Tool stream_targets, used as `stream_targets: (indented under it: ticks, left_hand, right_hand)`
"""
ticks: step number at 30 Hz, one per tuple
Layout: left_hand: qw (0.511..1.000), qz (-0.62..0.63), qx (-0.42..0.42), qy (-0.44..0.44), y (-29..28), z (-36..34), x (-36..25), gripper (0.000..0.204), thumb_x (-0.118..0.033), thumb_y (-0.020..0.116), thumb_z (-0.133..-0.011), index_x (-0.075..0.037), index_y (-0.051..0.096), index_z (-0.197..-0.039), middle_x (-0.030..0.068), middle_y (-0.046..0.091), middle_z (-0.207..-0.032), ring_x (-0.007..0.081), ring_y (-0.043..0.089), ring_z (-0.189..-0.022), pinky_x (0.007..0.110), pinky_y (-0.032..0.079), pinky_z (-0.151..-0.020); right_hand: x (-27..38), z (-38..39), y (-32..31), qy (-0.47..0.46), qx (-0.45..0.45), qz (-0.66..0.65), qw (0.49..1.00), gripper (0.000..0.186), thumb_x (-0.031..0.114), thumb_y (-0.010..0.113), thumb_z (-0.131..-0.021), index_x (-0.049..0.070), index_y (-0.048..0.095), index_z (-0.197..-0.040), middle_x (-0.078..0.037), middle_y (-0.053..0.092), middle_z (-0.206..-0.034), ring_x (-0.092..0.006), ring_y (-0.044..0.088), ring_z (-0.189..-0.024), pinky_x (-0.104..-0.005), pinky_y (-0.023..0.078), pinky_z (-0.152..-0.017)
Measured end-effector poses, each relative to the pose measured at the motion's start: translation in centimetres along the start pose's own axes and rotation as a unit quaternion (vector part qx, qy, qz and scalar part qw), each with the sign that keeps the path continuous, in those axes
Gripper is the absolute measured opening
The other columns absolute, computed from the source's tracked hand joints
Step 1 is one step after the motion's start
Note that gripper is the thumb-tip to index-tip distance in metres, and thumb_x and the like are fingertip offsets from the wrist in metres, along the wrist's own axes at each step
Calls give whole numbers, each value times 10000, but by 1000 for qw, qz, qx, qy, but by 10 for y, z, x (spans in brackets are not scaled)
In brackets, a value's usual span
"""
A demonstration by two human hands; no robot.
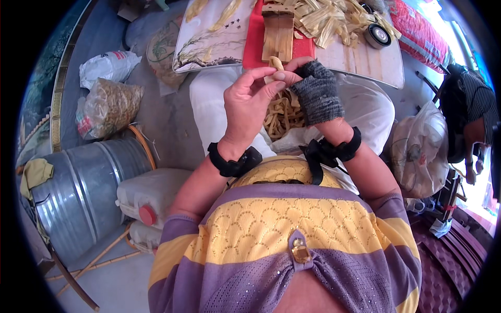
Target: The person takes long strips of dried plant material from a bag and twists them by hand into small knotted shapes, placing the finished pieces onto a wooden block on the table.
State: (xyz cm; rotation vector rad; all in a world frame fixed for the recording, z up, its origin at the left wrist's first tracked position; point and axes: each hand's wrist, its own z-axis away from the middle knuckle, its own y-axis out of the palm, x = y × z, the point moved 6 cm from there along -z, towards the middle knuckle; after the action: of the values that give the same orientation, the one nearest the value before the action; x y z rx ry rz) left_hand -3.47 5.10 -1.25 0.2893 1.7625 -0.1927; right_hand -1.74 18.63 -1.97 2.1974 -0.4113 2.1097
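Observation:
My left hand (244, 101) and my right hand (317, 94) meet in front of my chest, above my lap. Between their fingertips they pinch a small folded piece of pale yellow dried strip (276, 63). A grey knitted fingerless glove covers the right hand; the left is bare. Just beyond the fingers, a wooden board (278, 39) lies on a red cloth (254, 47) on the table (209, 39). Beneath my hands, between my knees, is a heap of similar curled strips (282, 116), partly hidden by my wrists.
Loose flat yellow strips (331, 23) pile up on the table's right side, beside a dark round object (378, 35). A metal drum (91, 193) and plastic jerrycan (151, 195) stand at my left, with filled sacks (110, 107) beyond. A plastic bag (420, 148) sits at right, near another person (472, 99).

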Motion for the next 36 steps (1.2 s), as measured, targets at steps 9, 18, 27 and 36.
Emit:
stream_targets:
  ticks: [9,18,27,36]
  left_hand:
    - [996,-83,-4,43,-42,-22,-12,87,4,631,-784,14,627,-869,41,629,-760,77,575,-681,203,474,-638]
    - [986,-165,-6,27,-52,-25,-19,217,-22,690,-718,-22,627,-926,40,625,-869,105,585,-799,234,468,-705]
    - [792,-516,198,260,-6,-10,-8,232,-72,625,-674,-76,562,-897,63,540,-833,250,543,-795,377,424,-721]
    - [727,-518,169,417,-36,-40,7,159,-160,591,-697,-105,504,-818,41,491,-729,222,523,-689,349,426,-659]
  right_hand:
    - [-21,7,2,216,179,-164,946,461,511,492,-834,63,555,-743,-2,478,-542,-90,400,-449,-225,323,-442]
    - [-4,-3,-15,82,126,84,985,376,369,622,-776,-1,638,-844,-74,578,-615,-131,562,-617,-268,450,-604]
    - [-8,0,13,34,198,88,976,283,295,653,-756,18,640,-816,-114,617,-691,-176,587,-652,-303,458,-643]
    - [20,4,29,-35,142,157,977,195,209,637,-766,22,634,-821,-83,595,-632,-125,540,-588,-284,442,-591]
